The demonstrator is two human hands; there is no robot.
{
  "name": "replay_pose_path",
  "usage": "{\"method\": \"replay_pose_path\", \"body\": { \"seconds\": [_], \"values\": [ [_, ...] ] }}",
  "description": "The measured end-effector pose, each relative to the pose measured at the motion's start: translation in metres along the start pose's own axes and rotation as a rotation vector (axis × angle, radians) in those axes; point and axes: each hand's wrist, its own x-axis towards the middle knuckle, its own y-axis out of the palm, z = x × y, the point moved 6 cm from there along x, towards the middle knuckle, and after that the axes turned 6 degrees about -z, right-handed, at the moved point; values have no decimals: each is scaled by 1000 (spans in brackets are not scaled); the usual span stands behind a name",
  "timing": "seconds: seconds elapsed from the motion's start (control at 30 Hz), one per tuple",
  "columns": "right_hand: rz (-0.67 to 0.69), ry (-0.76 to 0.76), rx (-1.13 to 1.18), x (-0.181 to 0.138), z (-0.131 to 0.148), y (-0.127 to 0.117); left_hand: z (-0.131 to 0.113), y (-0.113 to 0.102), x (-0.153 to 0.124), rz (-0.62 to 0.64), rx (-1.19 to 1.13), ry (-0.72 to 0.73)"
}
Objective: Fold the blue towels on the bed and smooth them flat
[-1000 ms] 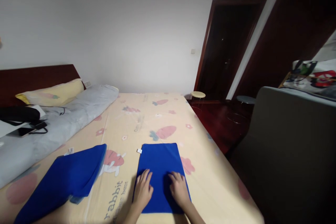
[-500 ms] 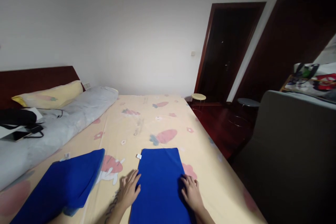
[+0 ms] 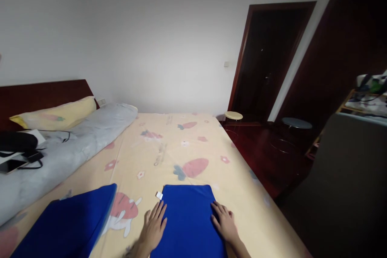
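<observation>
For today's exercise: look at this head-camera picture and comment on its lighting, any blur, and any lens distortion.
Head view: dim, even indoor light, with the doorway nearly black. The second blue cloth at lower left is smeared at its edge. The folded blue cloth between the left hand and right hand is sharper. Wide-angle lens tilts the door frames.

- My left hand (image 3: 153, 229) is bare, no glove or ring that I can see, to the left of the folded blue towel (image 3: 188, 221)
- Dark markings show on my left forearm, too blurred to read
- My right hand (image 3: 225, 224), right of the towel, is bare too, wrist uncovered, no sleeve in view
</observation>
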Motion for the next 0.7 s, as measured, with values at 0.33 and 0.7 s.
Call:
{"method": "replay_pose_path", "body": {
  "seconds": [0.33, 0.7],
  "values": [
    [225, -246, 117, 42, 103, 44, -64, 26, 67, 135, -71, 70],
    [38, -15, -120, 66, -13, 31, -3, -7, 88, 309, 22, -114]
  ]
}}
